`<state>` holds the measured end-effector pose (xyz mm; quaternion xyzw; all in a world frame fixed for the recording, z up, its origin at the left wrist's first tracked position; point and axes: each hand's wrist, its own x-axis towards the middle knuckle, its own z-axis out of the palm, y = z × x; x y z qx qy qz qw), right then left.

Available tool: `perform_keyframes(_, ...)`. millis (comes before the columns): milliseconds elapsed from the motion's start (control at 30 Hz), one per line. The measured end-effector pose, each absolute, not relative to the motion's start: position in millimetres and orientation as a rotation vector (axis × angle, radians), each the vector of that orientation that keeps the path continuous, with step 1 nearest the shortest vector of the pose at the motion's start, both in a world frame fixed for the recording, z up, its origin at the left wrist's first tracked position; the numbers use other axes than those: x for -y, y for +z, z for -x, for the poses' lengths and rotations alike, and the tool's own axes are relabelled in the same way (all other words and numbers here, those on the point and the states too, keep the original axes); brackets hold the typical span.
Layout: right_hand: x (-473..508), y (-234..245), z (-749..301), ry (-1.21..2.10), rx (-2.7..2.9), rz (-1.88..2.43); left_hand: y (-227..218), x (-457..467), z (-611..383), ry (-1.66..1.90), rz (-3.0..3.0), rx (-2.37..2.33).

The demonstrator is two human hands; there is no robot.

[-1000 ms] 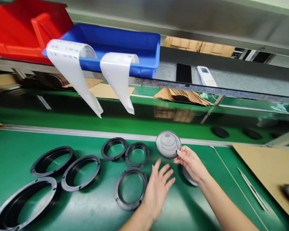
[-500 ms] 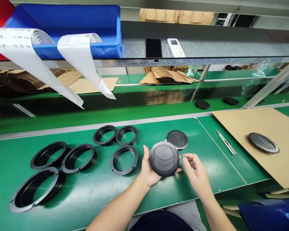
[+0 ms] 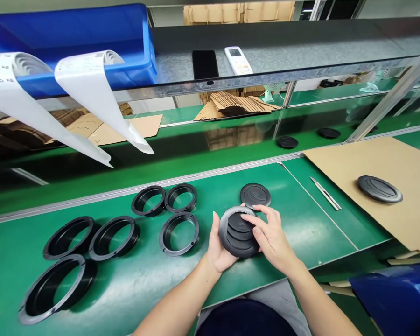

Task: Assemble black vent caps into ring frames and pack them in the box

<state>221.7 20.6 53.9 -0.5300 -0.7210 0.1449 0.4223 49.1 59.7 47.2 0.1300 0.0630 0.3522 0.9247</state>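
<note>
My left hand cradles a round black air vent from below and at its left edge, face up. Its curved slats are tilted, sunk inside the rim on the upper side. Over its right side is my right hand, fingers apart, the fingertips touching the slats and upper rim. Just behind lies another round black vent, its slats flat. To the left, several black mounting rings stand on the green table.
A utility knife lies at right, beside a cardboard sheet carrying another round vent. A shelf above holds a blue bin, label rolls, a phone and a remote control.
My right hand has moved left onto the vent from beside it. The vent's slats, flush before, are now tilted inward. The view has shifted slightly.
</note>
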Motion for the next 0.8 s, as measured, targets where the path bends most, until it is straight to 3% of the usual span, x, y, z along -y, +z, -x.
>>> perform_keyframes(500,-24,65,-216,0.691,1.644,1.259,55,-61,-49,0.721,-0.120,-0.192)
perform_keyframes(800,-22,52,-217,0.700,1.565,1.282,54,-63,-47,0.682,-0.040,-0.270)
